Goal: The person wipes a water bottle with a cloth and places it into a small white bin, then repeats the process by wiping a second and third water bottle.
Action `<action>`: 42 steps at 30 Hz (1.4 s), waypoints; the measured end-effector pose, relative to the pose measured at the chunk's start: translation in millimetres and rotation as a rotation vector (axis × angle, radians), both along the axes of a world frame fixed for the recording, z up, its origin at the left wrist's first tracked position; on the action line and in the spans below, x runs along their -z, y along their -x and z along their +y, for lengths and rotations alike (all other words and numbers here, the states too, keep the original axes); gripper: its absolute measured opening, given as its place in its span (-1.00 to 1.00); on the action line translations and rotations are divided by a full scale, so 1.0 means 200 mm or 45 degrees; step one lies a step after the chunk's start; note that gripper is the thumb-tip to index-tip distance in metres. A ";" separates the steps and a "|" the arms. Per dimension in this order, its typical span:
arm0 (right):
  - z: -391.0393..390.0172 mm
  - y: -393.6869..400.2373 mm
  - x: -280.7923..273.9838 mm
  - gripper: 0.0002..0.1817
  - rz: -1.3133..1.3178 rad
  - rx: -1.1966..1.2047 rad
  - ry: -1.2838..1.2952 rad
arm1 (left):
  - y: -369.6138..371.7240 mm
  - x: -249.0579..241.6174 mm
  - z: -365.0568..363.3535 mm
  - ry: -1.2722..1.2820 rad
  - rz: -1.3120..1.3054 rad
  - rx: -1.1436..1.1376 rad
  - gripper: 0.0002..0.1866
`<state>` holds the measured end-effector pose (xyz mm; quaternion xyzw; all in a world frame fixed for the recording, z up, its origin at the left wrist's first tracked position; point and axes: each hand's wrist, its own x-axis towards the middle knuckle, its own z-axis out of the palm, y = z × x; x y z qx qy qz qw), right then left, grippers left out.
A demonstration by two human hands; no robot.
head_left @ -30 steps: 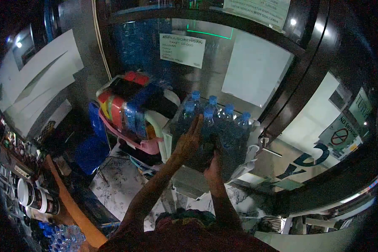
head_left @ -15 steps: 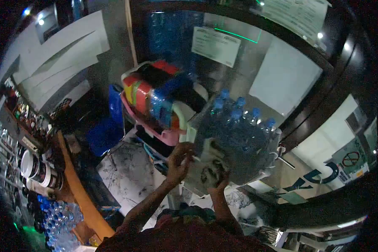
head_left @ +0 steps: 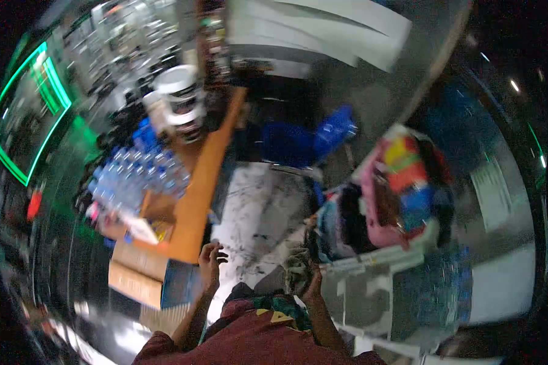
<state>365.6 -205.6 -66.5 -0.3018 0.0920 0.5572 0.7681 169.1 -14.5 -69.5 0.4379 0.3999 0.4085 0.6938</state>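
Note:
My right hand [head_left: 313,283] is closed round a crumpled greyish cloth [head_left: 296,267], held in front of my body at the right. My left hand [head_left: 210,263] is raised at the left, near the end of the orange-brown wooden counter [head_left: 207,194]. Its fingers are apart and bent, with nothing visible in them. Between the two hands lies the white, dark-veined floor [head_left: 249,210].
A pack of water bottles [head_left: 140,176] and white-lidded tubs [head_left: 179,91] stand on the counter. Ahead is a blue chair [head_left: 292,145]. At right are a pink basket [head_left: 371,210] with a colourful bundle [head_left: 405,164] and blurred bottles [head_left: 447,283]. A cardboard box [head_left: 137,277] sits lower left.
The view has swung left, bringing the counter closer and sending the basket and bottles to the right. My left hand has moved away from the cloth; my right hand still holds it.

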 end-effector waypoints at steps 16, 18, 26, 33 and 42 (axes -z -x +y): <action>0.94 0.56 -0.06 -0.75 -0.239 -0.708 0.161 | 0.75 -0.01 0.10 -0.100 0.469 -0.554 -0.83; 1.03 0.61 -0.05 -0.73 -0.436 -0.660 0.017 | 0.72 -0.07 0.18 -0.357 0.684 -0.492 -0.85; 1.71 0.72 0.05 -0.78 -0.260 -1.001 -0.070 | 0.81 -0.10 0.84 -0.768 0.948 -0.711 -0.79; 2.12 0.80 0.03 -0.80 -0.275 -1.122 0.016 | 0.96 -0.12 1.43 -0.666 1.212 -0.852 -0.53; 2.35 0.82 0.19 -0.81 -0.480 -1.247 0.004 | 1.03 -0.05 1.78 -0.633 1.543 -0.617 -0.47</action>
